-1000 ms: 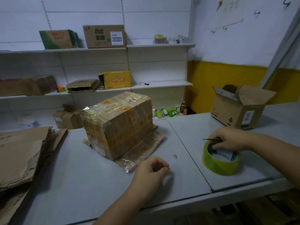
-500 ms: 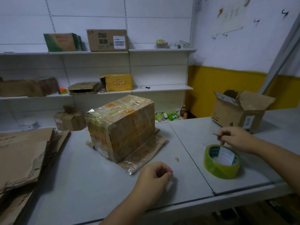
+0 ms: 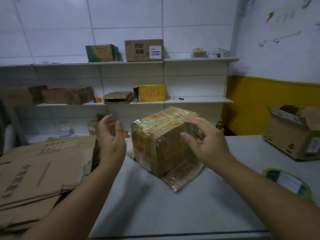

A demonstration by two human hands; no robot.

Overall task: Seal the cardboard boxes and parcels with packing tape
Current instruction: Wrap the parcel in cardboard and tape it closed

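Grey worktop [image 3: 173, 213] fills the foreground of our packing room, our two forearms reaching across it. At its right edge the green roll of packing tape [image 3: 287, 183] lies flat and alone; a second ago our right hand sat on it, pinching something thin and dark. To the left, a stack of flattened cardboard [image 3: 43, 167] overhangs the table.

Further in, both hands have risen toward the taped box [image 3: 155, 146], which stands mid-table on a loose flap of tape-covered card. Our left hand [image 3: 110, 135], a loose fist resting on the table moments before, is now up with fingers extended and palm turned to the box, near its left side but apart from it, holding nothing. Our right hand [image 3: 206, 142] spreads its fingers, lightly bent and empty, over the box's upper right corner; whether they touch it we cannot tell through the blur.

We read this as the taping paused and the box about to be gripped and turned or moved.

Beyond, an open carton [image 3: 292, 135] waits unsealed at far right, and wall shelves [image 3: 199, 100] carry more boxes.
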